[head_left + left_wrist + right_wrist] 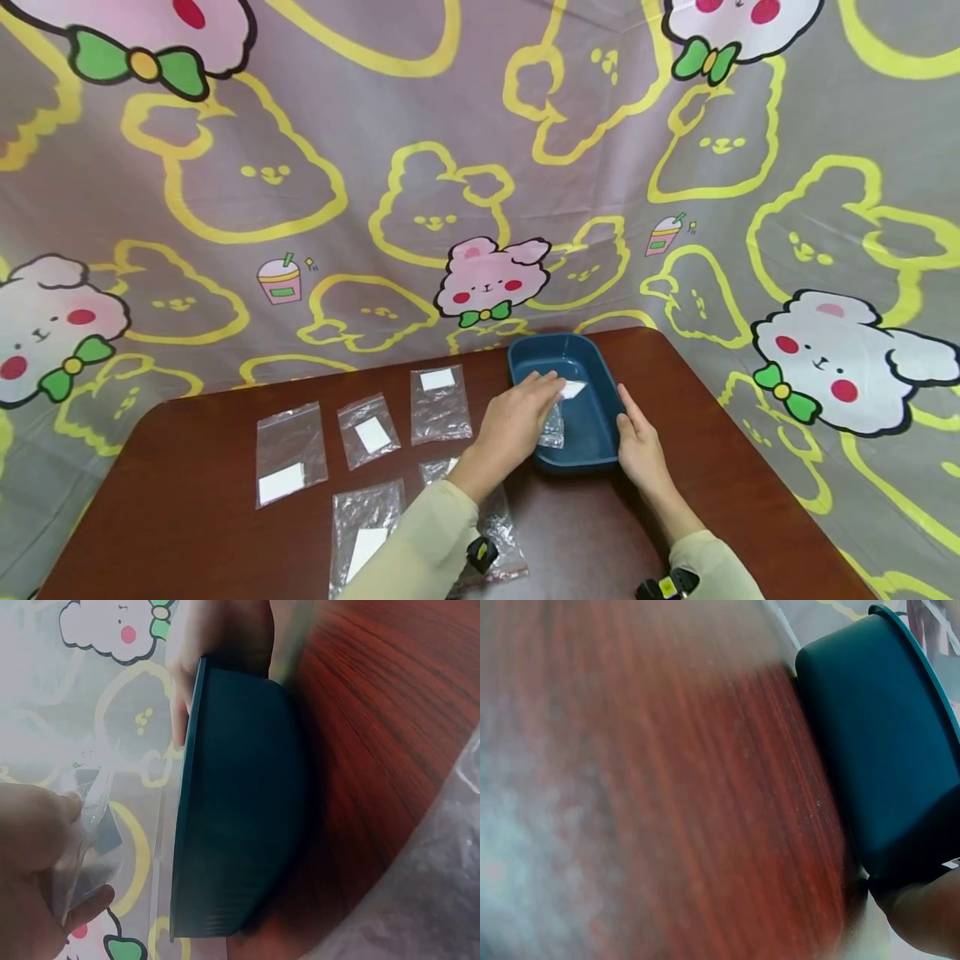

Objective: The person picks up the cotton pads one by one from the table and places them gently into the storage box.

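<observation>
Over the blue plastic basin (592, 429), my left hand (513, 417) pinches a small clear plastic bag (553, 432). A white piece (573, 389) sticks out past the fingertips; whether it is inside the bag I cannot tell. In the left wrist view, the thumb and fingers of the left hand (34, 862) close on the clear bag (94, 847) above the basin rim. My right hand (643, 450) rests against the basin's right side with straight fingers, its thumb at the rim. The right wrist view catches part of that hand (930, 915) by the basin wall (877, 742).
Several clear zip bags with white labels lie on the brown table (187, 475): one at left (291, 442), a small one (367, 433), one near the basin (441, 408), and one in front (367, 533). Another bag (498, 525) lies partly under the left forearm. Patterned curtain hangs behind.
</observation>
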Demonstrator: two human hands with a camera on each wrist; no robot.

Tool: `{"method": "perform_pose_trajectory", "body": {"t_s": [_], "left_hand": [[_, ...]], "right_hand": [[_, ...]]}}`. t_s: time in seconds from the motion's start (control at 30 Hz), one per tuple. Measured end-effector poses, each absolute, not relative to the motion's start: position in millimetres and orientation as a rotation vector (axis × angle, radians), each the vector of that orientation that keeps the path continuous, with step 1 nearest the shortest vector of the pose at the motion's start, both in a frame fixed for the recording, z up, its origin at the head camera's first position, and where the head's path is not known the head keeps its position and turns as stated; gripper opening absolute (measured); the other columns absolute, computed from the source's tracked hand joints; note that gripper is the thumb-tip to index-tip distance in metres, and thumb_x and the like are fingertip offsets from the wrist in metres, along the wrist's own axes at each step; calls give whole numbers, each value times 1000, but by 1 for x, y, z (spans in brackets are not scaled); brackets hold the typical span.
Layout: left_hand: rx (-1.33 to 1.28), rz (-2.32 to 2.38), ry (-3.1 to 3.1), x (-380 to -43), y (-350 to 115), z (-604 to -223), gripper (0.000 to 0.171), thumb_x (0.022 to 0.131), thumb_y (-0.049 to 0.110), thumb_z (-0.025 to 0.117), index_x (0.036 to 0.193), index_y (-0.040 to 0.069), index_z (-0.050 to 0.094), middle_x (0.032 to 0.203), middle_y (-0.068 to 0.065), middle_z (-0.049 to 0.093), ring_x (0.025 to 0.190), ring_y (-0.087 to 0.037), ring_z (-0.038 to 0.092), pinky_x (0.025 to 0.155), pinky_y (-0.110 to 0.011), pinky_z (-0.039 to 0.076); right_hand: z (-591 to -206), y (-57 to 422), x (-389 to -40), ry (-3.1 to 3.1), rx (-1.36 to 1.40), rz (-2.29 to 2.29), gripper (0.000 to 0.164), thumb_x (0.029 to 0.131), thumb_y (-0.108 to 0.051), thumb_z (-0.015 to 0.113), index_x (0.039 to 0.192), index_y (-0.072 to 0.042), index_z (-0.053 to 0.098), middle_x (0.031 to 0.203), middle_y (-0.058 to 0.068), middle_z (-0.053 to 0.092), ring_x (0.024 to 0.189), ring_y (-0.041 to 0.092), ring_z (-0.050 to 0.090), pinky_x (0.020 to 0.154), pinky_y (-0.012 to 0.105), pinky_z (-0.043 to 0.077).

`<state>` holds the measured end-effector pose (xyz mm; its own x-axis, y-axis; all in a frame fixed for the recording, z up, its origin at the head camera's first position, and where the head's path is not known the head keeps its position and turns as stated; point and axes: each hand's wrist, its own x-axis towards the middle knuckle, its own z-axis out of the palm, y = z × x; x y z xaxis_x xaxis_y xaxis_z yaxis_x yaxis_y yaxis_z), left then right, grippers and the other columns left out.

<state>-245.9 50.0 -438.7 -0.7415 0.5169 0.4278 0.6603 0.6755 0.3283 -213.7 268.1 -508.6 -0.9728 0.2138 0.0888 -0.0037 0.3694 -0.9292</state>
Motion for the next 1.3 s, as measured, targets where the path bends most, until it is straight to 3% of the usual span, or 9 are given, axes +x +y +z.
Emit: {"method": "perform_pose_trajectory", "body": {"t_s": [0.37,0.8,1.3], "left_hand": [[-937,-604,-2618,-251,68,-437,35,107,31,50,137,21,64,140,1,60,130,-23,55,96,-39,54],[-938,-612,-2670,-256,80,-436,36,106,29,52,138,19,64,142,-1,59,133,-24,53,102,-40,50],[-912,-574,-2713,-258,88,-441,41,108,32,45,144,15,58,150,-3,50,137,-26,49,108,-39,44]], "right_hand": [[-507,267,-211,-2418,-181,1656,52,109,-6,35,160,-12,28,163,14,27,149,31,21,120,52,18],[-510,270,-214,-2432,-208,1686,53,109,-9,34,161,-18,26,164,13,24,150,30,20,121,52,16],[-512,269,-214,-2401,-171,1670,52,108,-6,36,159,-13,29,162,15,27,149,32,22,119,54,19]]}}
